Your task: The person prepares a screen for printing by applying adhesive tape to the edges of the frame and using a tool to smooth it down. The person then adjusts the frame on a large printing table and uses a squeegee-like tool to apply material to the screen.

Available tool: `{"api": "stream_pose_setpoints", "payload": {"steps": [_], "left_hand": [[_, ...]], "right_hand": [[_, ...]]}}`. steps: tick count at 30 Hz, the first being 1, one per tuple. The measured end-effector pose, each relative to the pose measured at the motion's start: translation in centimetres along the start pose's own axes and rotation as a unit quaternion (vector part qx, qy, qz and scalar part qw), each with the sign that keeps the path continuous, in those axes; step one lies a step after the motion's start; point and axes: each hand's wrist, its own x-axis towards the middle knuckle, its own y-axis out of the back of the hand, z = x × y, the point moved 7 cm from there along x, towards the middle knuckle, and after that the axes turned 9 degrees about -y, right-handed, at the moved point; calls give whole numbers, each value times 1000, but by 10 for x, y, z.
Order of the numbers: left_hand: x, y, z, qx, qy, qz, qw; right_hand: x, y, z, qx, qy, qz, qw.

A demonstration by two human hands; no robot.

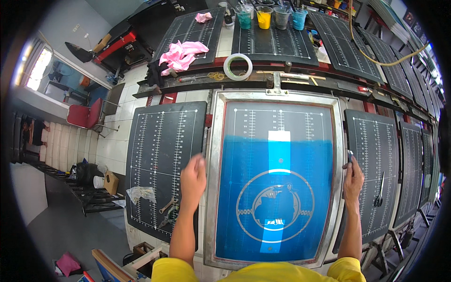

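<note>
In front of me a silkscreen (277, 155) with a metal frame lies over a gridded board. Its mesh is coated blue up to a straight upper edge, and a circular emblem shows in the lower half. My left hand (193, 181) is closed in a loose fist beside the frame's left edge, above the left-hand board; whatever its fingers hold, if anything, is hidden. At the frame's right edge my right hand (353, 182) is closed around a small dark object (350, 155), whose tip sticks up past the fingers; I cannot make out its kind.
A metal clamp (276, 85) meets the frame's far edge. Tape (237, 66) and pink cloth (182, 55) lie beyond, with ink cups (264, 19) farther back. The left board (162, 136) carries a plastic bag (142, 193) and a wrench (167, 206); scissors (379, 192) lie on the right board.
</note>
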Motion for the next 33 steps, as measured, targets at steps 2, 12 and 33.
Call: {"api": "stream_pose_setpoints", "payload": {"steps": [2, 12, 33], "left_hand": [[62, -20, -9, -33, -54, 39, 997], [237, -103, -80, 10, -18, -15, 1000], [226, -111, -77, -142, -25, 51, 988]], "right_hand": [[11, -22, -24, 43, -6, -51, 998], [45, -98, -141, 130, 128, -166, 969], [140, -295, -289, -134, 456, -179, 861]]}}
